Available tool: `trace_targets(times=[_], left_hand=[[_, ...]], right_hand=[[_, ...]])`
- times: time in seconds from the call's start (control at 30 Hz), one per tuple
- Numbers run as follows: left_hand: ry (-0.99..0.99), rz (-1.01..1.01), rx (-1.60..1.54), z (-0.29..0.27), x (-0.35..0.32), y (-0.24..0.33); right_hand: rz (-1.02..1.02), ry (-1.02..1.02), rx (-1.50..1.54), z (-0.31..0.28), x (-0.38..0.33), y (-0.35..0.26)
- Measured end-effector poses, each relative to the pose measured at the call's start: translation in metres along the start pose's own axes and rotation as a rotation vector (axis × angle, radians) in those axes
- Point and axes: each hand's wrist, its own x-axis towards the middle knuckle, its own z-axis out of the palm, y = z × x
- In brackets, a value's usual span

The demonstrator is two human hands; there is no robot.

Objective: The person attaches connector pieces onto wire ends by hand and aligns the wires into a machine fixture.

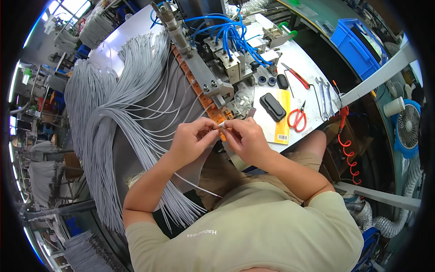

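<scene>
My left hand (194, 139) and my right hand (247, 139) meet fingertip to fingertip at the front end of an orange fixture rail (203, 100). Both are closed in a pinch. A small white piece (221, 123) shows at my right fingertips. What my left fingers pinch is mostly hidden; it may be the end of a thin cable. Left of my hands lies a large bundle of grey cables (102, 104), with some strands running to the rail. Just beyond my right hand is a clear bag of small white parts (244, 100).
A machine with blue air tubes (226, 29) stands at the far side. On the white table (312, 68) lie red-handled scissors (297, 119), a black case (273, 107) on a yellow packet (282, 131), and wrenches (323, 97). A blue fan (408, 124) and red coiled hose (349, 154) are at right.
</scene>
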Motion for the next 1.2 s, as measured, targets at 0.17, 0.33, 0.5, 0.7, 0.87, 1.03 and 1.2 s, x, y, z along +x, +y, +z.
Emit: trace_targets(times=[0.17,0.33,0.5,0.7,0.87,1.03,1.2], left_hand=[[-0.029,0.092,0.099,-0.001,0.001,-0.006],[-0.089,-0.061,-0.200,0.000,0.000,-0.005],[-0.020,-0.002,-0.095,0.002,0.001,-0.001],[0.128,-0.100,-0.131,0.001,-0.001,0.016],[0.038,0.032,-0.058,0.003,0.001,-0.009],[0.037,0.172,0.235,0.004,0.001,-0.007],[0.083,0.266,0.346,0.003,0.002,-0.005]], right_hand=[[0.310,-0.182,0.213,-0.004,0.003,0.000],[0.032,-0.209,0.137,-0.011,0.009,0.013],[-0.195,-0.115,-0.060,-0.008,0.012,0.019],[0.320,-0.026,0.140,0.005,0.012,0.054],[0.509,0.022,0.510,0.013,0.012,0.068],[0.701,-0.098,0.582,0.005,0.023,0.068],[0.670,0.004,0.692,0.015,0.014,0.071]])
